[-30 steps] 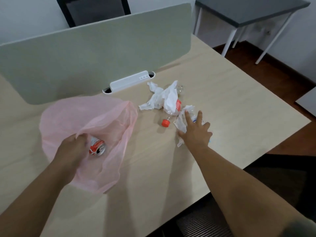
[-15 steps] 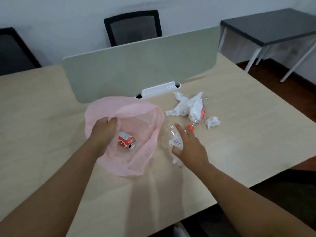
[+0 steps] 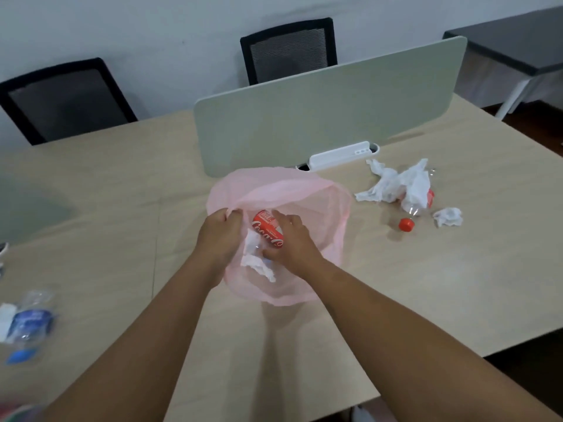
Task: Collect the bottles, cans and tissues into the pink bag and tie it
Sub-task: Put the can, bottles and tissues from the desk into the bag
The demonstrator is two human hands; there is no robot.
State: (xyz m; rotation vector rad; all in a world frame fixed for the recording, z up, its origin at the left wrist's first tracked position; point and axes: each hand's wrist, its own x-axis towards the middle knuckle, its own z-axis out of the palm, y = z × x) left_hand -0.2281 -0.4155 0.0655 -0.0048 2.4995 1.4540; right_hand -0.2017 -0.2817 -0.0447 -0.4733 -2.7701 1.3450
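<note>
The pink bag [image 3: 323, 190] lies open on the table's middle. My left hand [image 3: 217, 236] pinches its near rim. My right hand [image 3: 292, 248] reaches into the mouth, holding a clear bottle with a white tissue [image 3: 256, 260] beside a red cola can [image 3: 268, 231] inside. To the right lie crumpled tissues [image 3: 393, 184] over a clear bottle with a red label [image 3: 422, 202], a red cap [image 3: 406, 224] and a small tissue ball [image 3: 447, 216]. A crushed blue-label bottle [image 3: 27, 322] lies at the far left edge.
A grey-green divider panel [image 3: 329, 111] with a white cable box [image 3: 341, 155] stands behind the bag. Two black chairs [image 3: 289, 50] sit beyond the table. A dark side table [image 3: 515, 41] is at the back right. The table's front edge [image 3: 426, 357] runs near my right arm.
My right hand carried the bottle and tissue from the table left into the bag's mouth. The view swung left, bringing the blue-label bottle into sight.
</note>
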